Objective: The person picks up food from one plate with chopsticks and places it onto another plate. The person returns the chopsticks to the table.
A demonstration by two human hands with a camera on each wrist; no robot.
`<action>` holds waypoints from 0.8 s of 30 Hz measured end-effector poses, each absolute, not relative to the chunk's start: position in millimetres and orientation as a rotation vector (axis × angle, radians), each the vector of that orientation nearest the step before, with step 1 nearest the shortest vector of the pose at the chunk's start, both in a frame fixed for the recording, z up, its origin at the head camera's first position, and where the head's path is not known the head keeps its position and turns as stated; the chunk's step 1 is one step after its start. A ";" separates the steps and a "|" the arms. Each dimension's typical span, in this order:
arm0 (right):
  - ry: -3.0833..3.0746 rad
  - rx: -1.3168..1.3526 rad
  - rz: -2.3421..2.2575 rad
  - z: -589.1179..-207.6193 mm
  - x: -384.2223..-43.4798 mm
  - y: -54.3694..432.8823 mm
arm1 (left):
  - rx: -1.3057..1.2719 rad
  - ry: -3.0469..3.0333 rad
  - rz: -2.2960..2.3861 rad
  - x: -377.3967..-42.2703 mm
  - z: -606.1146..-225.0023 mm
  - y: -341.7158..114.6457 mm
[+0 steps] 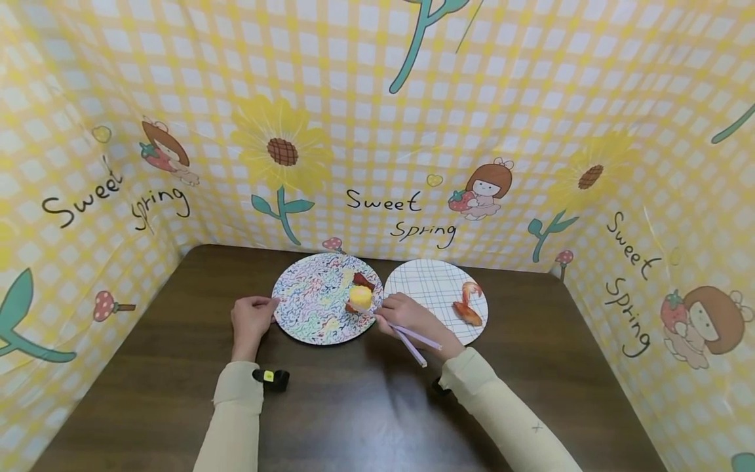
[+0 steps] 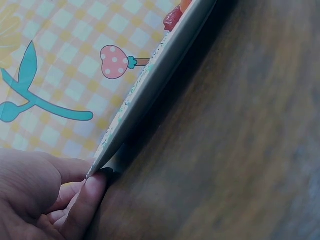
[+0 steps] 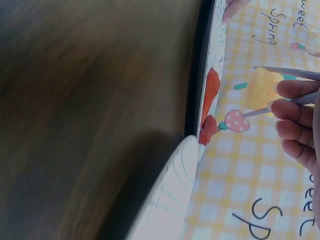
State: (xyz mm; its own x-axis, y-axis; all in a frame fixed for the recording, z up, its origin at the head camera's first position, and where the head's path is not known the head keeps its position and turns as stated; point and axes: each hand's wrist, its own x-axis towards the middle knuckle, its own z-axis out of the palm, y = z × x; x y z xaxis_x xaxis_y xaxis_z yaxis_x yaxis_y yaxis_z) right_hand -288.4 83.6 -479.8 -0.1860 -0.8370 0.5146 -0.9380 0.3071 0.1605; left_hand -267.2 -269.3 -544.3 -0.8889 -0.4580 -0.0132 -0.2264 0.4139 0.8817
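Observation:
My left hand [image 1: 252, 321] pinches the left rim of a round plate with a colourful speckled pattern [image 1: 307, 288], thumb above and a fingertip beneath. In my right hand [image 1: 408, 313] is a pair of lilac chopsticks [image 1: 420, 337], their back ends pointing toward me. A chunky yellow food piece [image 3: 262, 89] sits between the chopstick tips, raised over the speckled plate in the right wrist view. Under and behind it, a dark red piece [image 1: 364, 281] and an orange-brown piece [image 3: 211, 90] lie on that plate's right side.
To the right stands a white plate with blue crossing lines [image 1: 419, 278], partly behind my right forearm. It bears a shrimp [image 1: 472, 290] and a browned piece of food [image 1: 468, 314]. Yellow checked cloth [image 1: 377, 131] walls in the dark wooden table [image 1: 336, 406] at the back and sides.

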 end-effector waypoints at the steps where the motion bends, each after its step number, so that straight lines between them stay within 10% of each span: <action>1: -2.058 1.583 0.252 -480.3 -288.1 81.5 | 0.601 -2.441 -1.461 -267.0 -544.5 -269.3; 24: -2.215 1.684 0.303 -490.6 -277.5 55.1 | 0.632 -2.429 -1.479 -267.6 -545.1 -270.1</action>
